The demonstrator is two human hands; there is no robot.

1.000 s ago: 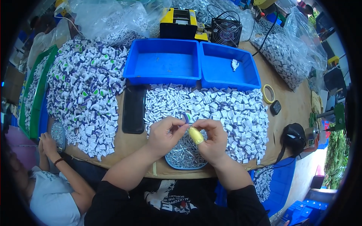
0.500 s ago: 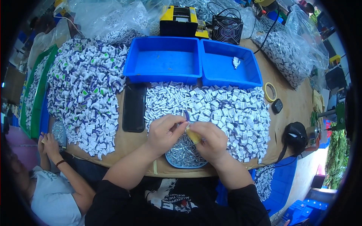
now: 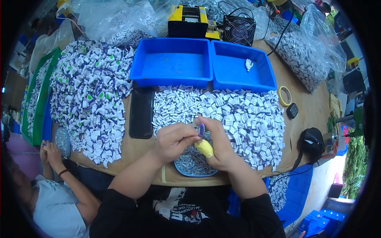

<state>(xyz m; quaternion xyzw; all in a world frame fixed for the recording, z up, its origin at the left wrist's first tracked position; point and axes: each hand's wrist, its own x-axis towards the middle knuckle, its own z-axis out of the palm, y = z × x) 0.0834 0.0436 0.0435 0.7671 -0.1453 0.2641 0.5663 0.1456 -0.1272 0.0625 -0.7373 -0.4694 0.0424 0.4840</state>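
held piece (image 3: 202, 129): smooth plastic | pins (image 3: 192, 166): shiny metal | trays (image 3: 170, 61): glossy plastic | bags (image 3: 324, 43): crinkled plastic

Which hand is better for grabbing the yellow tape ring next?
Probably the right hand: it's nearer the tape ring, which lies off to the right. The left hand is farther away and seems to pinch a purple piece.

On the table (image 3: 313, 107) I note: phone (image 3: 141, 115) between left heap (image 3: 91, 91) and right heap (image 3: 234, 119); behind the latter, left tray (image 3: 172, 63) beside right tray (image 3: 234, 67); tape roll (image 3: 280, 95) to that heap's right, pin dish (image 3: 194, 175) in front.
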